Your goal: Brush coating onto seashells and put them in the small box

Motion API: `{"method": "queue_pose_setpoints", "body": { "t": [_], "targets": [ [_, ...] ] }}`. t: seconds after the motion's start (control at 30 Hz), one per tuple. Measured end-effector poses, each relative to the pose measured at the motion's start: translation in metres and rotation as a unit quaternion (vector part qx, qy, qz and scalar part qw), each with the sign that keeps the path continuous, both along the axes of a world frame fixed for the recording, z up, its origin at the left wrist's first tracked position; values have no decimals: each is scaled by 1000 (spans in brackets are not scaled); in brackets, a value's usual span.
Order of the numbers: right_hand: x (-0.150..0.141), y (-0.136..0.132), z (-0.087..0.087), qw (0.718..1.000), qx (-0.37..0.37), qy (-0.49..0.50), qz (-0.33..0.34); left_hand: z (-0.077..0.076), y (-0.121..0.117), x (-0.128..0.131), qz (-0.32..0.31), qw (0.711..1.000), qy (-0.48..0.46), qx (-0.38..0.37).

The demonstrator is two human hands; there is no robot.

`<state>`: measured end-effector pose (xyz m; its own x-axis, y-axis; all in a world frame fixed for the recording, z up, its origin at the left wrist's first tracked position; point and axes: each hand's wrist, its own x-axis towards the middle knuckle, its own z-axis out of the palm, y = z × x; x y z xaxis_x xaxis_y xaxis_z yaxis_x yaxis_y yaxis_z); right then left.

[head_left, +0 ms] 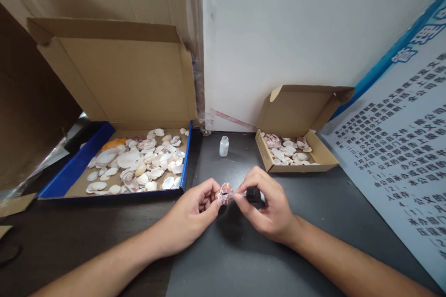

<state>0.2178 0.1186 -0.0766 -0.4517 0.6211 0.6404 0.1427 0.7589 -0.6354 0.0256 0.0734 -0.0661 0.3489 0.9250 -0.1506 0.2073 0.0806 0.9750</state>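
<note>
Between the thumb and fingers of my left hand (195,213) is a small reddish-brown and white seashell (226,194), held over the dark table. My right hand (266,206) is closed around a black bottle cap (253,194). From its pinched fingertips a thin pale applicator tip reaches to the shell; its exact shape is too small to make out. A small open glass bottle (224,147) with whitish contents stands upright beyond both hands.
On the left, an open blue-edged cardboard box (186,167) holds many loose shells (146,157). A smaller open cardboard box (299,168) with shells sits at the back right. Behind rises a white wall (278,23); a printed board (393,148) leans along the right.
</note>
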Motion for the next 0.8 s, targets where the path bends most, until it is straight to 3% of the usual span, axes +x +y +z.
{"method": "queue_pose_setpoints", "body": {
  "t": [0.07, 0.27, 0.53, 0.8],
  "targets": [
    [-1, -1, -1, 1000, -4, -16, 11, 0, -1, 0, -1, 1000, 5, 4],
    [0, 3, -1, 997, -22, -26, -75, 2, 0, 1, -5, 1000, 5, 8],
    [0, -2, -2, 1000, -6, -8, 27, 0, 0, 1, -1, 1000, -5, 0],
    [0, 2, 0, 998, -33, -13, -50, 1, 0, 0, -9, 1000, -9, -1]
  ]
}}
